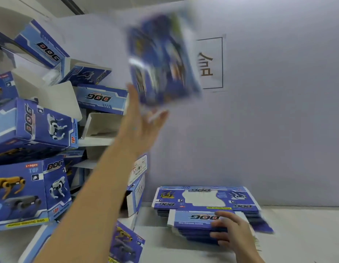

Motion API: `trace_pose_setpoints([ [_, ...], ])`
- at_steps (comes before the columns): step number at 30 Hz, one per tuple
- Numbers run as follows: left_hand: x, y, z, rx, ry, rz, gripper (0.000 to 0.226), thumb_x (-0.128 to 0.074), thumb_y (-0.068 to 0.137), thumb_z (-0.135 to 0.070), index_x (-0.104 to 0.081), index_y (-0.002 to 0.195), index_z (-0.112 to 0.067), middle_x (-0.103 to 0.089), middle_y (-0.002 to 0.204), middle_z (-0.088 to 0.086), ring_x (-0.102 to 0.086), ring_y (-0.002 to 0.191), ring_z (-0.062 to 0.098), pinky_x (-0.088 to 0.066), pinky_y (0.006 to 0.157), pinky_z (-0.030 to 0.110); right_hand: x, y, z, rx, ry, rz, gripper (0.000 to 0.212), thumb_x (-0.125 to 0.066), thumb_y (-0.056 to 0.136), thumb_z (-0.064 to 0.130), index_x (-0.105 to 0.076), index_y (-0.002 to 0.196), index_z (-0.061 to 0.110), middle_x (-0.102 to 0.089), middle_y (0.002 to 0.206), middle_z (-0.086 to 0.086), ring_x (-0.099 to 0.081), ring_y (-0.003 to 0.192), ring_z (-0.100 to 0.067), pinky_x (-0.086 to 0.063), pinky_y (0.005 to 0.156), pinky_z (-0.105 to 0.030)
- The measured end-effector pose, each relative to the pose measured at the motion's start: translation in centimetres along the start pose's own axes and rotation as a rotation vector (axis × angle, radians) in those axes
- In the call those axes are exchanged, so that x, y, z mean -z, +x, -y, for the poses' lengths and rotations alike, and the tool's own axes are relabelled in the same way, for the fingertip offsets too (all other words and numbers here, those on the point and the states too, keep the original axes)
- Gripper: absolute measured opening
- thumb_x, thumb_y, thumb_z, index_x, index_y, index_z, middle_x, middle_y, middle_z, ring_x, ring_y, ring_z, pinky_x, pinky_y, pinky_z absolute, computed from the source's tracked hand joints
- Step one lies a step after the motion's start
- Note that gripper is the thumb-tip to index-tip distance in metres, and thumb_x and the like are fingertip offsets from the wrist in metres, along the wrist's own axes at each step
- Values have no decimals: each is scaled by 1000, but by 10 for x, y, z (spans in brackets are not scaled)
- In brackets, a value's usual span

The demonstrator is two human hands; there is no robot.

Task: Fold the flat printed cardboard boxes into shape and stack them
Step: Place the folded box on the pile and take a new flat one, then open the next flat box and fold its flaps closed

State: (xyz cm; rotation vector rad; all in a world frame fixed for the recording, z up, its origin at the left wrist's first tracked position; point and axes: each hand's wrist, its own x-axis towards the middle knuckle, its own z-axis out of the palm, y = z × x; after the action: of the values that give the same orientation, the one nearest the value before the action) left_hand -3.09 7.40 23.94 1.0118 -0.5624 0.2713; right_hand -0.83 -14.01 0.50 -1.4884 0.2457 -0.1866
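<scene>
A folded blue printed box (161, 59) is blurred in the air in front of the wall. My left hand (140, 120) is raised just below it with the fingers spread and straight. Whether the fingertips still touch the box is lost in the blur. A stack of flat printed boxes (202, 198) lies on the table against the wall. My right hand (229, 230) rests on the stack's near corner, with the thumb on top and the fingers curled round the edge of the upper sheets.
A tall, loose pile of folded blue boxes (34, 126) fills the left side, several of them tilted with their flaps open. One folded box (127, 242) lies on the white table (301, 234) near the front. A grey wall with a printed label (210, 63) stands behind.
</scene>
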Motion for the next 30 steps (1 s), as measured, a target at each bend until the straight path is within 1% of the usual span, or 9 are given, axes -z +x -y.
trace_pose_setpoints([
  [2,-19,24,-31,-86,-39,-7,74,-44,92,-67,-30,154,-29,-45,149,15,-53,130,35,-42,111,53,-1,3,2,-3,-29,-25,25,-51,95,2,-72,96,16,-76,76,-10,-71,59,-30,-49,48,-27],
  [4,-26,28,-23,-42,35,25,77,-51,94,-60,-22,156,-26,-30,157,17,-47,135,37,-43,110,50,-1,1,4,8,-45,-41,24,-53,95,1,-72,96,15,-76,80,-12,-72,60,-31,-50,47,-27],
  [9,-16,-10,65,123,89,-17,39,-63,89,-39,-57,124,-24,-57,123,1,-55,120,23,-54,86,32,0,-1,5,42,-62,-34,24,-55,91,-7,-72,93,11,-75,82,-17,-70,58,-33,-49,43,-27],
  [11,1,-34,106,172,350,-28,11,-60,97,-28,-63,108,-28,-63,116,-8,-58,113,14,-53,91,32,-3,1,4,78,-70,-72,27,-52,93,-7,-71,90,11,-74,73,-16,-68,53,-31,-48,41,-27],
  [13,21,-55,147,177,751,-24,16,-58,100,-27,-60,115,-32,-61,123,-11,-55,115,8,-49,94,25,-7,3,2,179,-123,-158,30,-51,95,-5,-72,85,13,-72,65,-11,-67,49,-29,-50,43,-29],
  [17,55,-84,206,384,1246,178,56,-58,99,-34,-36,150,-29,-27,161,-5,-25,147,16,-28,118,32,-9,10,-2,349,-262,-381,38,-58,92,-3,-66,73,28,-70,74,-3,-63,65,-18,-56,75,-34],
  [20,68,-91,220,445,1523,345,67,-55,98,-42,-22,156,-31,-10,166,-10,-4,153,16,-13,124,40,-7,13,-4,369,-301,-422,35,-59,91,-3,-68,77,27,-70,86,-6,-58,74,-17,-47,80,-30],
  [26,76,-91,229,400,1615,349,54,-45,105,-30,-25,156,-33,-11,166,-10,-5,153,14,-15,122,36,-6,12,-10,369,-477,-345,37,-63,86,-3,-66,86,33,-66,103,-5,-57,90,-20,-53,94,-42],
  [30,79,-89,227,353,1619,306,51,-45,106,-21,-34,154,-34,-24,164,-9,-16,151,12,-18,120,32,-6,11,-9,405,-667,-252,34,-65,86,5,-71,105,32,-65,128,-1,-56,110,-18,-49,101,-35],
])
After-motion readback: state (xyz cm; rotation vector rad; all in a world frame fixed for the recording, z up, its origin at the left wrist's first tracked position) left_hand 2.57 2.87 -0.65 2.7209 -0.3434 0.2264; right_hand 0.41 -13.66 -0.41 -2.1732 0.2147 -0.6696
